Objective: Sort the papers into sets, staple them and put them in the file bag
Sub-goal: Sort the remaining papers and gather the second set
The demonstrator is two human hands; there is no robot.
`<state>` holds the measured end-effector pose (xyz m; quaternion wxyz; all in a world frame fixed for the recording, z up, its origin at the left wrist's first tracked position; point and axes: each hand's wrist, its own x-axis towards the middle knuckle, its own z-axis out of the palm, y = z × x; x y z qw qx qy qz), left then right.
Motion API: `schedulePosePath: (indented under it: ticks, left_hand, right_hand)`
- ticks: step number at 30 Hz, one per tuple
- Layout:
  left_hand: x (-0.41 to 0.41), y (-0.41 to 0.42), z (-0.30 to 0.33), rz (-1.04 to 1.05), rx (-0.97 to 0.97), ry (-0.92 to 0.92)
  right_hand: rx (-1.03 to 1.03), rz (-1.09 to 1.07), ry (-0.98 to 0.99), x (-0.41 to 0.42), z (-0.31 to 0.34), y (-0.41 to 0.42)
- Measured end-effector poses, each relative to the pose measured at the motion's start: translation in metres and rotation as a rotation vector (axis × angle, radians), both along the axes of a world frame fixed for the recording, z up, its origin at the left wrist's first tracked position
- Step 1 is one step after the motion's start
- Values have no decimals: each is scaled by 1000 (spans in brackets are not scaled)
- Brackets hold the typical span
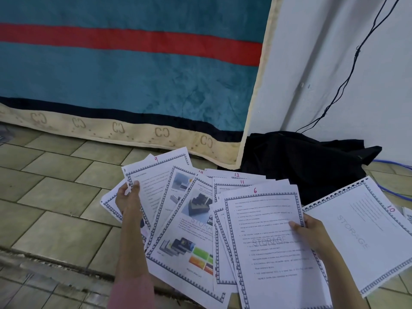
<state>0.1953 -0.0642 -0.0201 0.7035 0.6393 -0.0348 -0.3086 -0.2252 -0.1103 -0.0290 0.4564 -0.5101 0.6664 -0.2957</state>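
A fan of printed pages with blue chequered borders and red handwritten numbers spreads above the tiled floor. My left hand (128,198) pinches the left edge of the page marked 9 (156,175). My right hand (308,233) grips the page marked 6 (265,230), thumb on its right side. Between them lie pages with pictures (189,233) and pages marked 14, 12 and 11 (236,181). A sheet marked 10 (365,233), with a STORAGE watermark, lies turned sideways at the right. No stapler or file bag is in view.
A teal blanket with a red stripe (124,63) hangs over a mattress edge behind the papers. A black cloth bundle (303,163) lies on the floor at the white wall. Black cables (356,52) run down the wall and a blue cable (392,190) crosses the tiles.
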Motion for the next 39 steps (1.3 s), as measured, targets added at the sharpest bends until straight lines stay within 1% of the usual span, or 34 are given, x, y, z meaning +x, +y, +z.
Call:
schedulePosePath:
  ticks: [3, 5, 8, 11, 15, 17, 19, 21, 22, 23, 28, 31, 36, 39]
  left_hand:
    - [3, 1, -1, -89, 21, 21]
    - [3, 4, 3, -83, 47, -62]
    - [9, 7, 10, -15, 93, -303]
    - [21, 10, 24, 33, 200, -529]
    - [25, 16, 73, 90, 386, -817]
    - [24, 22, 102, 85, 363, -897]
    - [25, 28, 125, -29, 257, -893]
    - [26, 35, 144, -147, 142, -815]
    - [26, 38, 153, -169, 107, -789]
    - [28, 39, 159, -180, 89, -777]
    - [36, 35, 170, -231, 70, -741]
    - [41, 36, 174, -221, 70, -729]
    - [42, 42, 202, -70, 3, -866]
    - [39, 39, 209, -81, -37, -881]
  right_hand:
    - [-10, 22, -12, 2, 5, 0]
    - [-37, 33, -38, 5, 11, 0]
    - [-110, 46, -96, 26, 21, -3]
    - [-168, 97, -102, 65, 18, -14]
    - [-114, 155, -123, 125, -3, -15]
    - [-108, 142, -99, 139, -12, -12]
    - [-78, 98, -157, 139, -15, -13]
    - [6, 49, -304, 131, -15, -16]
    - [58, 23, -377, 127, -13, -17]
    - [96, 7, -441, 123, -15, -18]
    - [179, -35, -545, 117, -13, -20]
    - [176, -23, -567, 116, -15, -21]
    - [140, 33, -508, 121, -14, -22]
    - [163, 17, -514, 122, -14, -23]
